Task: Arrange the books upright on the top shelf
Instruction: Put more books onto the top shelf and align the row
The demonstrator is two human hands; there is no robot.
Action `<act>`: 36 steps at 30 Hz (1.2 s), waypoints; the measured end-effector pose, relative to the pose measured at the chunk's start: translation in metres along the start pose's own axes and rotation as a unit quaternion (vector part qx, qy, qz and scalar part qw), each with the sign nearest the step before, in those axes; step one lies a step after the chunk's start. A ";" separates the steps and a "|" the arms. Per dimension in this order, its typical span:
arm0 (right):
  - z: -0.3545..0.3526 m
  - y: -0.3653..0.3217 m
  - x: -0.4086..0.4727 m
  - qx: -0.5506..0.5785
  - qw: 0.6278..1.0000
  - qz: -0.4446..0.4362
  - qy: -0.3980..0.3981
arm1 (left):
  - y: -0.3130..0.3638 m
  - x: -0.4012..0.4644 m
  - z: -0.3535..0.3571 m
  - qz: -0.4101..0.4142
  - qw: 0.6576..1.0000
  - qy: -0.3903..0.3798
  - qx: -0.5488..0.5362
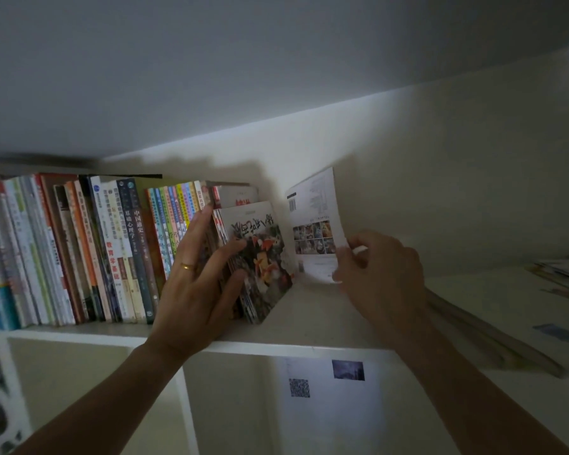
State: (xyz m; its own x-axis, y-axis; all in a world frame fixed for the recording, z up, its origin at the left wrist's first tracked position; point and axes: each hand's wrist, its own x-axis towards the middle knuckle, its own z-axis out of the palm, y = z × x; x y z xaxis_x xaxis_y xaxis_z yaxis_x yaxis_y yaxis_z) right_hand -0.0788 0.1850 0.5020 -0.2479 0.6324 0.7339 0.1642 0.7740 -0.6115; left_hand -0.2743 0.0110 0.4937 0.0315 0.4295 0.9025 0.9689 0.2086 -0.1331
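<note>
A long row of upright books (79,251) fills the left part of the white top shelf (309,320). At the row's right end stands a small batch with a colourful cover (263,257), upside down. My left hand (194,280), wearing a gold ring, presses flat against this batch, thumb on the cover. To the right, a thin white book (316,224) stands upright, its back cover facing me. My right hand (378,270) pinches its lower right edge. A gap separates this book from the batch.
More flat books and magazines (565,274) lie at the shelf's far right, with a pile (490,336) nearer me. The ceiling is close above. Below the shelf are open compartments; a white sheet (329,389) with a QR code sits in one.
</note>
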 end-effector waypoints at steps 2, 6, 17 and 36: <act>-0.003 -0.001 0.004 0.117 0.988 0.089 -0.053 | 0.001 0.000 -0.001 0.000 1.000 0.002 0.000; -0.012 0.006 0.003 0.171 0.971 0.170 0.008 | 0.001 -0.001 -0.002 0.001 1.000 0.004 -0.009; 0.015 0.005 0.033 0.212 0.955 0.209 0.000 | 0.000 -0.003 0.002 -0.018 1.000 0.019 -0.009; 0.030 -0.017 0.094 0.436 0.859 0.233 0.131 | -0.003 -0.006 0.007 -0.036 0.998 0.028 -0.038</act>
State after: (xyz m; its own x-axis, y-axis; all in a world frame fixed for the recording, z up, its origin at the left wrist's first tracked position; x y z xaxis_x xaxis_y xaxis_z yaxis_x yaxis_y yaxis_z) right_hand -0.1330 0.2299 0.5727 -0.1063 0.9412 0.3206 -0.6198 0.1894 -0.7616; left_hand -0.2786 0.0139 0.4859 -0.0270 0.3657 0.9304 0.9848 0.1693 -0.0379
